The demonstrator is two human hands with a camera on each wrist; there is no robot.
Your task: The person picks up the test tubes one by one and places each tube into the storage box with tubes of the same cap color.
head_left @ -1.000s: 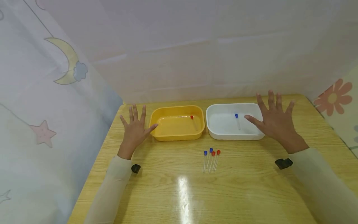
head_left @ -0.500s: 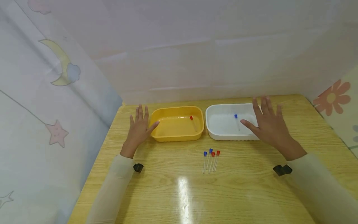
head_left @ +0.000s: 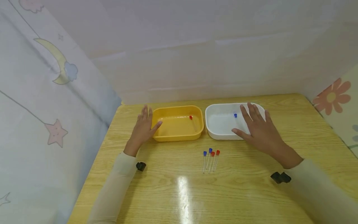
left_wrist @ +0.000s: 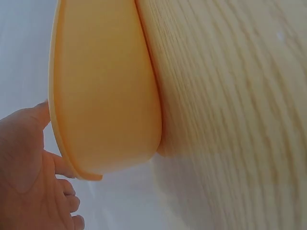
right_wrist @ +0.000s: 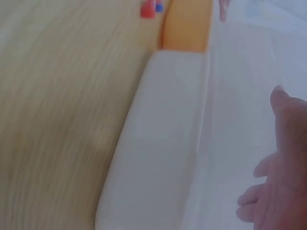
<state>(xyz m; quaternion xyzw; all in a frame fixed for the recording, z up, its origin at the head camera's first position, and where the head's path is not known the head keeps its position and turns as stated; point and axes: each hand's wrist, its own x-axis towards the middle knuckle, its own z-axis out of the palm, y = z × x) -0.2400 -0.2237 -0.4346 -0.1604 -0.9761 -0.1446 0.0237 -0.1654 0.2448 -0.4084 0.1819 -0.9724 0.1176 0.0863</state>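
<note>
My left hand (head_left: 142, 129), fingers straight, is at the left end of the yellow tray (head_left: 179, 137). In the left wrist view its thumb tip meets the outline of the rim; whether it touches, I cannot tell. Over the right part of the white tray (head_left: 221, 137) hovers my right hand (head_left: 261, 133), fingers extended and holding nothing. A clear tube with a red cap (head_left: 190, 117) lies inside the yellow tray. Inside the white one is a blue cap (head_left: 235, 115), its tube hidden by my right thumb and fingers.
Between me and the trays lie two blue-capped tubes (head_left: 205, 153) and two red-capped tubes (head_left: 218, 152), close together on the wooden table (head_left: 237, 193). A pale cloth wall (head_left: 173, 62) rises behind the trays. Printed cloth also hangs at the left and right sides.
My right hand has moved left and lower, from beside the white tray to over it. My left hand has shifted right, towards the yellow tray. The tubes and trays stay put.
</note>
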